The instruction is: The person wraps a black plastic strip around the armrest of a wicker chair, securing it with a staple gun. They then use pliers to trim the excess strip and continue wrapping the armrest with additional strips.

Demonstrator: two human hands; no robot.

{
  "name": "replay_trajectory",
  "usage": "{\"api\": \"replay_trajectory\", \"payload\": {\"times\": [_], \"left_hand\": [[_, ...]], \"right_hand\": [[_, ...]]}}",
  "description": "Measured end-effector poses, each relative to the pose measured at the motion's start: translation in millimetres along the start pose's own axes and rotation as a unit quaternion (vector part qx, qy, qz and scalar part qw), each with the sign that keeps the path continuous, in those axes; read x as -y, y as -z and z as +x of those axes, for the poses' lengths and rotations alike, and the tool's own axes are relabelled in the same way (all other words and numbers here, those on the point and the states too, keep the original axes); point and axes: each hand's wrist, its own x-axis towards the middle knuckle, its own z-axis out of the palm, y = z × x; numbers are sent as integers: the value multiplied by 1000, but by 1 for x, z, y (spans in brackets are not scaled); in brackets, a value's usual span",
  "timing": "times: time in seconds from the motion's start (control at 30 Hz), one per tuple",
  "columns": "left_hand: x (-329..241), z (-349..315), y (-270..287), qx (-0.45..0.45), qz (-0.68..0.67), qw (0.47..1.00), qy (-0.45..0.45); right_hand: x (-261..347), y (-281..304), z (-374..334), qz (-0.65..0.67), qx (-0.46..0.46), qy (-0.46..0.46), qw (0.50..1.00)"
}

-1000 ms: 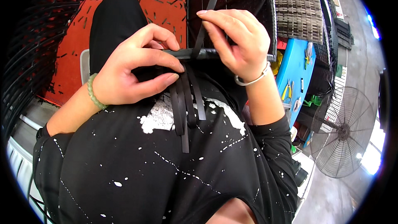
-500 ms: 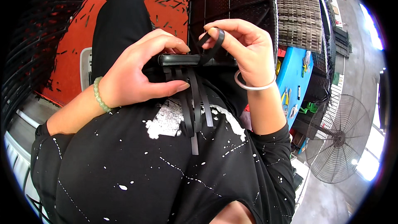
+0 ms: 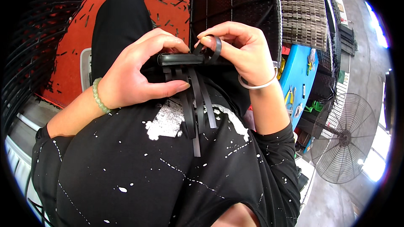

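A black frame bar (image 3: 183,59), its end toward me, lies across my lap. My left hand (image 3: 132,69) is closed around it, fingers over the top and the thumb below beside the hanging strips. From the bar several flat black strips (image 3: 189,109) hang down over my shirt. To the right, my right hand (image 3: 246,54) pinches a flat black strip (image 3: 218,47) between thumb and fingertips. That strip bends into a small loop at the bar's right end. Its tip is partly hidden by the fingers.
A black woven panel (image 3: 235,4) rises beyond my hands. Short dark offcuts lie on the red floor (image 3: 168,0). At the right stand a grey-brown woven piece (image 3: 301,12), a blue table (image 3: 301,75) with pliers (image 3: 289,96), and a large fan (image 3: 345,138). Dark strands (image 3: 38,38) fill the left side.
My right hand has moved slightly left and down with the strip, bringing its fingertips nearer the bar. The strip's loop has become narrower. My left hand stays on the bar.
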Motion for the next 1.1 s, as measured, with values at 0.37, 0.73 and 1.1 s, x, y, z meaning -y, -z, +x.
{"api": "replay_trajectory", "payload": {"times": [0.37,0.73,1.1], "left_hand": [[-3,1,-1,2,1,1000,0],[1,0,1,7,-2,1000,0],[-4,0,3,8,-2,1000,1]], "right_hand": [[0,2,-5,-7,5,20,1000],[-6,9,3,27,31,-15,999],[-5,10,1,-58,90,67,992]]}}
